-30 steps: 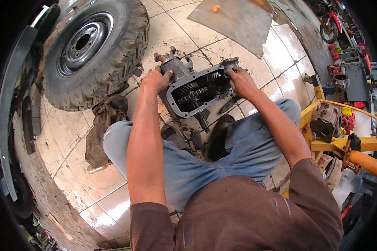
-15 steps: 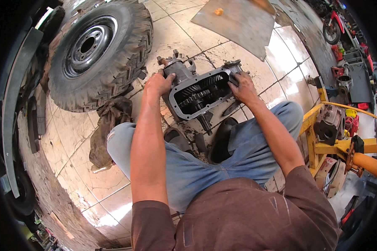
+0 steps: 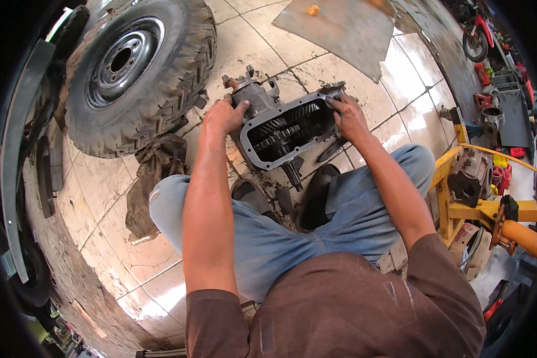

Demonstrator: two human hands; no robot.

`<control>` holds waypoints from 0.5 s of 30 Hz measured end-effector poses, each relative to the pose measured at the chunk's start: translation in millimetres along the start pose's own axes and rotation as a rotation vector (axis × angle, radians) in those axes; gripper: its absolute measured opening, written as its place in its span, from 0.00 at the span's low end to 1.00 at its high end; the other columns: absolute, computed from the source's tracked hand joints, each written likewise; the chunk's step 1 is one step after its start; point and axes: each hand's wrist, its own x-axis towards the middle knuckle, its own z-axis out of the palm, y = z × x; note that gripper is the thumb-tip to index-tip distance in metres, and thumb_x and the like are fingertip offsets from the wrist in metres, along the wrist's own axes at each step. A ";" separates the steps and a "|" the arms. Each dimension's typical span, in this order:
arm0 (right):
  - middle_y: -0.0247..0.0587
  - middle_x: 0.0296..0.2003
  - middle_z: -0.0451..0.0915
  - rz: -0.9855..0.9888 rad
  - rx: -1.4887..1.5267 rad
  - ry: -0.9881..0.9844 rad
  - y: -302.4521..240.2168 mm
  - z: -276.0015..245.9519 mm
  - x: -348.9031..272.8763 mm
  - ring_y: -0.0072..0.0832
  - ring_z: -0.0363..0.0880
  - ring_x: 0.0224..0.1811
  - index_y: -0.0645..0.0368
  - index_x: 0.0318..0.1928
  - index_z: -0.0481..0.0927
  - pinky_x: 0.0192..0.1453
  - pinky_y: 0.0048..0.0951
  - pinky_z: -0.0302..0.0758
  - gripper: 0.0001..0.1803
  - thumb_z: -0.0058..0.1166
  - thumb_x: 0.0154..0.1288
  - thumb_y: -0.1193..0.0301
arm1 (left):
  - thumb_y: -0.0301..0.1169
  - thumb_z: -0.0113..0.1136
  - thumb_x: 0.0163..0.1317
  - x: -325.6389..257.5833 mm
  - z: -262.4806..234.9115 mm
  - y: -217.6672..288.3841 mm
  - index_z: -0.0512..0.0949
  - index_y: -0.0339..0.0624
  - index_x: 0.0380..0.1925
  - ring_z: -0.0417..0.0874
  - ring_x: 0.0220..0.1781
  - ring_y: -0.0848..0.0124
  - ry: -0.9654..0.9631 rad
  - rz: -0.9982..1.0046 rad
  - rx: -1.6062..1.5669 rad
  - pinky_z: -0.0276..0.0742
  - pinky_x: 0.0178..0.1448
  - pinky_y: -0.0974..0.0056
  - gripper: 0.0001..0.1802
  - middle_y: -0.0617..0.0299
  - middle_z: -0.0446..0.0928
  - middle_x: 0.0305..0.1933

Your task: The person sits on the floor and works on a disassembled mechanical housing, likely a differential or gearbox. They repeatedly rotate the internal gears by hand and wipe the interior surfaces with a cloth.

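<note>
A grey metal gearbox (image 3: 243, 141) rests on the tiled floor between my feet, its long flanged opening facing up. Toothed gears (image 3: 275, 138) show in the dark inside, and a splined shaft (image 3: 292, 175) sticks out toward me. My left hand (image 3: 224, 116) is closed on the housing's left end, thumb against the round part there. At the other end, my right hand (image 3: 350, 119) has its fingers wrapped over the right edge of the flange. The undersides of both grips are hidden.
A big treaded wheel (image 3: 191, 77) lies at the left, with a dark crumpled cloth (image 3: 152, 179) beside it. Ahead is a flat metal sheet (image 3: 334, 33). A yellow stand (image 3: 450, 179) holding metal parts is close on my right. My sandal (image 3: 316, 200) is just behind the gearbox.
My right hand has shifted slightly; its fingers, earlier reaching over the opening's right end, now sit farther out on the flange edge. My left hand keeps its place on the housing.
</note>
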 end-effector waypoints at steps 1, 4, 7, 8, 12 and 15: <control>0.50 0.50 0.80 -0.005 0.015 -0.016 -0.2 -1.0 7.4 0.49 0.78 0.57 0.53 0.58 0.85 0.65 0.44 0.75 0.24 0.59 0.59 0.78 | 0.59 0.55 0.69 0.1 0.0 -1.2 0.72 0.34 0.68 0.80 0.66 0.44 0.000 0.002 -0.013 0.73 0.70 0.49 0.41 0.34 0.80 0.60; 0.50 0.51 0.81 -0.006 0.064 -0.107 -4.4 -11.1 8.0 0.50 0.79 0.57 0.56 0.57 0.84 0.65 0.43 0.75 0.24 0.59 0.59 0.80 | 0.59 0.55 0.69 -0.5 3.5 -7.1 0.73 0.34 0.67 0.80 0.66 0.44 0.024 0.005 -0.020 0.73 0.70 0.49 0.41 0.33 0.80 0.59; 0.51 0.54 0.81 -0.005 0.046 -0.177 4.8 -15.9 -1.1 0.50 0.79 0.59 0.57 0.57 0.84 0.66 0.42 0.75 0.23 0.58 0.59 0.81 | 0.59 0.55 0.69 1.0 1.8 -5.3 0.73 0.34 0.67 0.80 0.66 0.44 0.028 0.010 -0.029 0.73 0.70 0.49 0.41 0.34 0.81 0.58; 0.51 0.55 0.81 -0.021 0.041 -0.120 2.4 -14.5 1.0 0.50 0.79 0.60 0.57 0.57 0.84 0.66 0.42 0.75 0.23 0.58 0.59 0.81 | 0.59 0.55 0.69 0.9 1.5 -3.2 0.73 0.33 0.66 0.80 0.66 0.44 0.017 0.016 -0.029 0.73 0.70 0.50 0.41 0.34 0.81 0.58; 0.48 0.48 0.81 -0.096 0.038 0.001 4.7 -2.3 15.1 0.49 0.79 0.55 0.55 0.55 0.85 0.60 0.45 0.76 0.23 0.58 0.58 0.80 | 0.59 0.55 0.69 2.0 -0.7 -5.0 0.74 0.33 0.65 0.80 0.66 0.44 0.019 0.002 -0.044 0.73 0.70 0.50 0.40 0.34 0.81 0.58; 0.48 0.46 0.81 -0.139 -0.002 -0.025 11.2 -7.3 4.8 0.49 0.80 0.53 0.55 0.55 0.85 0.58 0.46 0.77 0.21 0.58 0.59 0.78 | 0.59 0.54 0.69 -0.7 0.8 -2.4 0.74 0.34 0.66 0.80 0.66 0.46 0.022 -0.003 -0.007 0.73 0.70 0.50 0.40 0.36 0.80 0.60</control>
